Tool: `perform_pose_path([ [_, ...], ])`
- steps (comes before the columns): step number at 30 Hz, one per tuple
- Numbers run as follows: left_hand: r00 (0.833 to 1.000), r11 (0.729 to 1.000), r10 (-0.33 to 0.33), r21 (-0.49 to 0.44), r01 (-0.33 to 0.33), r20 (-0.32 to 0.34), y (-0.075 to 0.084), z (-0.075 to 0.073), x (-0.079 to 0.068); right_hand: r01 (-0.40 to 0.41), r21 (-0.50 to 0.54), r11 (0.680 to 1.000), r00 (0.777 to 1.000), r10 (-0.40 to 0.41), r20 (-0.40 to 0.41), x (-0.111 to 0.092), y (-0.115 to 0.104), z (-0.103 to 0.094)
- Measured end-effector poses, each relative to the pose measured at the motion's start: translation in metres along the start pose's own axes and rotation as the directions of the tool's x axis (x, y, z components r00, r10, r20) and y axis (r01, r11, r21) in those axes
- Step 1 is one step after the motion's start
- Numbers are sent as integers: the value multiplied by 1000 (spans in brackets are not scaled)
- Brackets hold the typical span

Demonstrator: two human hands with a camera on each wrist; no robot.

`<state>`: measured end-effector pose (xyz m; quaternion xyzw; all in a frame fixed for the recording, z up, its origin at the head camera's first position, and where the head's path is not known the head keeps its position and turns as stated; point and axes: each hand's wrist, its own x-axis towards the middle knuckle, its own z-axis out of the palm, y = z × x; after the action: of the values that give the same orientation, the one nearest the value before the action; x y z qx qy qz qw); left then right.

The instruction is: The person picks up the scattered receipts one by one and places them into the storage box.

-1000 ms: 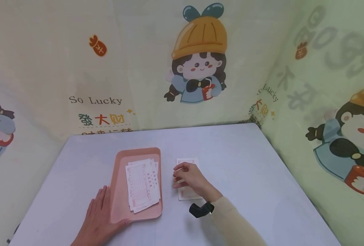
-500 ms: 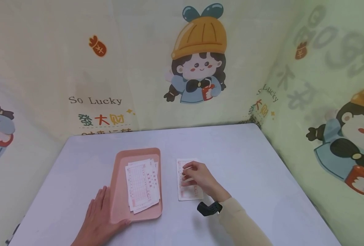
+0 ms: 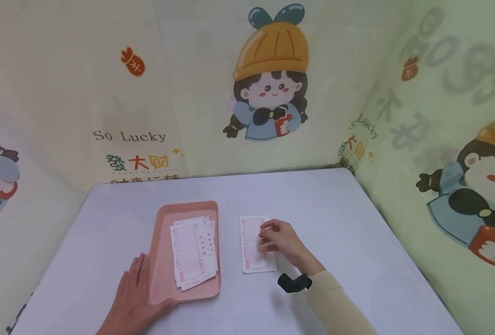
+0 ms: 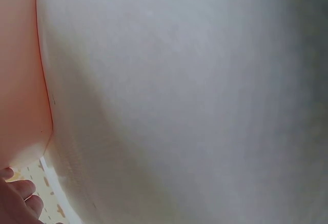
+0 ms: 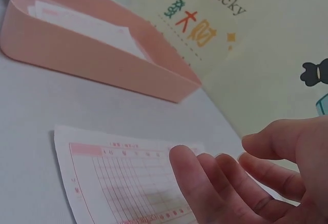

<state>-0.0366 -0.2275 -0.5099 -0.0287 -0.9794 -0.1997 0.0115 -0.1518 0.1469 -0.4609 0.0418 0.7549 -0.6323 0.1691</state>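
My left hand lies along the left side of a pink tray, fingers straight, thumb at its near rim. Inside the tray is a loose, slightly fanned pile of red-printed paper forms. Right of the tray, a neat stack of similar forms lies on the table. Over that stack's right edge hovers my right hand, its fingers loosely bent with nothing between them. The right wrist view shows the thumb apart from the fingers, above the printed form.
The white table reaches back to a cloth wall printed with cartoon figures. Another printed cloth wall runs along the right. A dark band is on the right wrist, below a cream sleeve.
My right hand has moved right, from the stack's left edge to its right edge, uncovering more of the top form. The left hand, tray and both piles have stayed in place.
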Motion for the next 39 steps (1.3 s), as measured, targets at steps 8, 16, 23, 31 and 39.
perform_pose_path([
  [8,998,999,33,17,-33,-46,0,1,0,-21,-18,1000,999,20,-49,-2,2,-8],
  [16,999,1000,16,21,-15,-31,0,1,0,-52,-45,998,993,46,-107,2,9,-15],
  [23,999,1000,16,19,-15,-35,0,2,0,-82,-83,993,984,68,-162,3,12,-18],
  [31,999,1000,17,18,-16,-29,-1,1,0,-117,-147,982,974,84,-212,1,15,-19],
  [39,1000,1000,16,-1,-16,-18,1,0,1,-132,-211,968,968,80,-240,2,21,-18],
])
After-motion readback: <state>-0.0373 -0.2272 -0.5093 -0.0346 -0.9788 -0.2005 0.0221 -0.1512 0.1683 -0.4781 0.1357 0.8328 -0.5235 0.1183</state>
